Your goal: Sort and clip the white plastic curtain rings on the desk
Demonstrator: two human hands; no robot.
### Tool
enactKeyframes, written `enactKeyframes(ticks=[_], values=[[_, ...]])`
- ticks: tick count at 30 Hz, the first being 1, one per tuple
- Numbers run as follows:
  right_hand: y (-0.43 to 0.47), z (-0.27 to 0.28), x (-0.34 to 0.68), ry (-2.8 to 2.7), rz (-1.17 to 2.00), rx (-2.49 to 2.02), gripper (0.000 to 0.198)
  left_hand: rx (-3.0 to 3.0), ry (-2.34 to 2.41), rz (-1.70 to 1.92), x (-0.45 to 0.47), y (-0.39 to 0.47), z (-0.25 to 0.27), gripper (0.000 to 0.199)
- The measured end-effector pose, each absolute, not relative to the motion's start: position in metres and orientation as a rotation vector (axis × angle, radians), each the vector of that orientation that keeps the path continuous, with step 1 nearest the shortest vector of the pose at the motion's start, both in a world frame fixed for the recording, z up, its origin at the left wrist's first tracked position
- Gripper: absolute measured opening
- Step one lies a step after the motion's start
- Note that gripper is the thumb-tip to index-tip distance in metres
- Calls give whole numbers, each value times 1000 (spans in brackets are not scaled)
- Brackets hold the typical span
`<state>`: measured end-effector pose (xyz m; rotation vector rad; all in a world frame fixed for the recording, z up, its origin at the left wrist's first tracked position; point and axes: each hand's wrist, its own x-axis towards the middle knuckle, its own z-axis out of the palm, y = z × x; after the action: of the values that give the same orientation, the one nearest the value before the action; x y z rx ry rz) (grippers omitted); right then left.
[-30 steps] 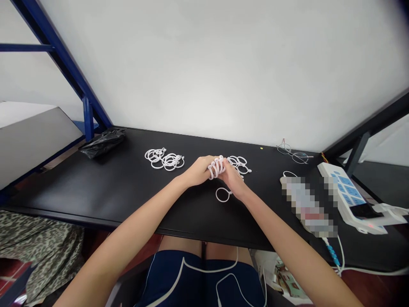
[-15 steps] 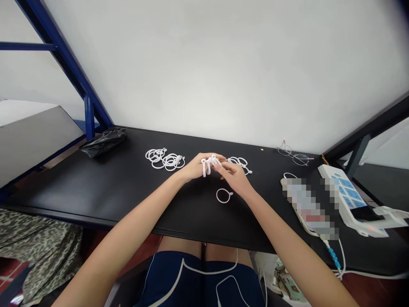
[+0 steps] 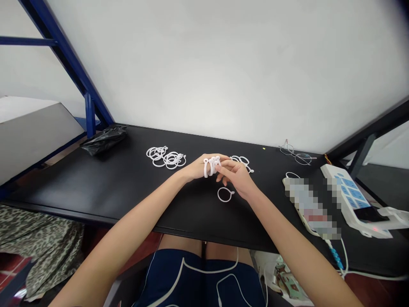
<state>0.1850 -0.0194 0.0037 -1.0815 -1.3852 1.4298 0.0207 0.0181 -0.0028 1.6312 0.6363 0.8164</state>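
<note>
Several white curtain rings (image 3: 206, 168) with small eyelets encircle my left hand (image 3: 195, 168) side by side, near the knuckles. The left fingers stretch to the right through them, their tips partly hidden behind my right hand (image 3: 237, 174). My right thumb and index finger pinch the rightmost of these rings, while the other right fingers curl below. A single loose curtain ring (image 3: 218, 197) lies flat on the black table just below my hands. Behind my right hand is a small heap of rings (image 3: 244, 160), partly covered by it.
More white rings (image 3: 172, 159) lie in a pile left of my hands on the black table (image 3: 105, 183). A black plastic bag (image 3: 104, 140) sits far left. On the right are eyeglasses (image 3: 302, 158), a phone (image 3: 308, 209) with a cable, and a white power strip (image 3: 347, 192).
The rings on my left hand have bunched closer together, and my right fingers have shifted slightly, still on the rightmost ring. The view has moved a little.
</note>
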Motion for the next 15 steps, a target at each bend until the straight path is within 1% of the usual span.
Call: enactKeyframes(ticks=[3,6,11,15], values=[[-21,4,183,-1308,1559,-1085,34,1673,633,814,21,20,-6,46],[-21,2,182,-1273,1642,-1051,37,1796,668,851,19,23,-10,41],[-24,0,180,-1458,1596,-1017,33,2069,753,837,14,22,-7,37],[-29,-3,173,-1515,1568,-1021,33,2343,979,650,12,17,3,35]])
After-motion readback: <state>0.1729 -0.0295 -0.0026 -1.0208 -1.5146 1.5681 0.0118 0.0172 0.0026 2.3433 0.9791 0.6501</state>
